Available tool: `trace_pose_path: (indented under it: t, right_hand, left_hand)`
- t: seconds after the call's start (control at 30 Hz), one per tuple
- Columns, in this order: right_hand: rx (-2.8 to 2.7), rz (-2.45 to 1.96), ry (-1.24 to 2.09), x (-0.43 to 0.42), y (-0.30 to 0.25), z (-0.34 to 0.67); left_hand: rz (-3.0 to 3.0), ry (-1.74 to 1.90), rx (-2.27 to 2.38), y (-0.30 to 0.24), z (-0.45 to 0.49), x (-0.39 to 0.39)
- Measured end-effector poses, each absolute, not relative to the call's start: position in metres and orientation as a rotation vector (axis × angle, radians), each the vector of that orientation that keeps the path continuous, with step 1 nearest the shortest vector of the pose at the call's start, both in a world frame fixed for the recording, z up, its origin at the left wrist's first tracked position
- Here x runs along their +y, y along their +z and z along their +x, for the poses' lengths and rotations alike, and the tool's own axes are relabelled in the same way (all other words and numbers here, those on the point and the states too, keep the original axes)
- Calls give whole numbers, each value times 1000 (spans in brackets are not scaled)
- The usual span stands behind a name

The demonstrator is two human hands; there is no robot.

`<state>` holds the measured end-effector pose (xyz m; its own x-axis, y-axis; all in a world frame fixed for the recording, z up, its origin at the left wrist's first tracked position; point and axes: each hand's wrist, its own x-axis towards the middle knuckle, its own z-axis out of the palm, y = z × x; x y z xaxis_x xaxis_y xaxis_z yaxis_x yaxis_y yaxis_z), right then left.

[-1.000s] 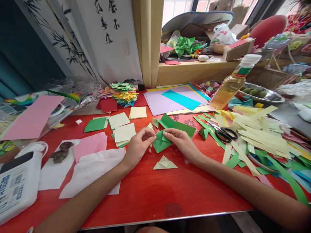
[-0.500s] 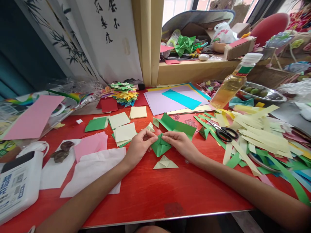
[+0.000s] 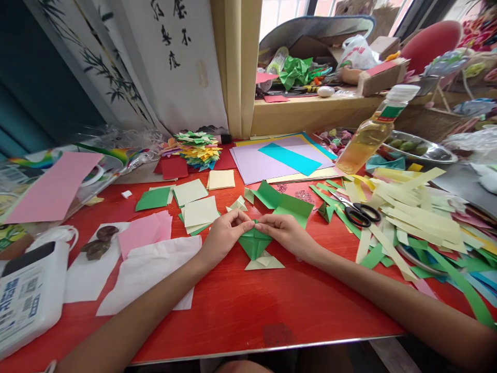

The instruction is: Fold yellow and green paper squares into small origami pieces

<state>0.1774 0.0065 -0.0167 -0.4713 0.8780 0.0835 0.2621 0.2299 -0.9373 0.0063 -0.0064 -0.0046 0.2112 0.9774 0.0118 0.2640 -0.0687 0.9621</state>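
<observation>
Both hands meet over the middle of the red table (image 3: 233, 311). My left hand (image 3: 225, 235) and my right hand (image 3: 285, 233) each pinch the top edge of a folded green paper piece (image 3: 254, 243), their fingertips nearly touching. The green piece hangs point-down between them. Just under it lies a pale yellow folded triangle (image 3: 266, 263) on the table. Behind my hands sit a folded green sheet (image 3: 285, 202) and a small pale folded piece (image 3: 237, 204).
Black-handled scissors (image 3: 357, 211) lie to the right among green and yellow paper strips (image 3: 411, 217). A bottle of yellow liquid (image 3: 368, 137) stands behind them. Cut squares (image 3: 196, 204), pink paper (image 3: 143, 233), white tissue (image 3: 147, 272) and a white container (image 3: 27, 295) lie at the left.
Both hands have turned the green piece and drawn it down towards me; it now hangs point-down over the pale triangle, pinched at its top edge.
</observation>
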Motion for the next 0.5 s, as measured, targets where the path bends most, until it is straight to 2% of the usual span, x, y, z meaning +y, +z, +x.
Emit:
trace_pose_path:
  t: [0.5]
  right_hand:
    - [-1834, -1089, 1321, 10, -17, 177]
  left_hand:
    - [1549, 873, 1239, -8, 6, -7]
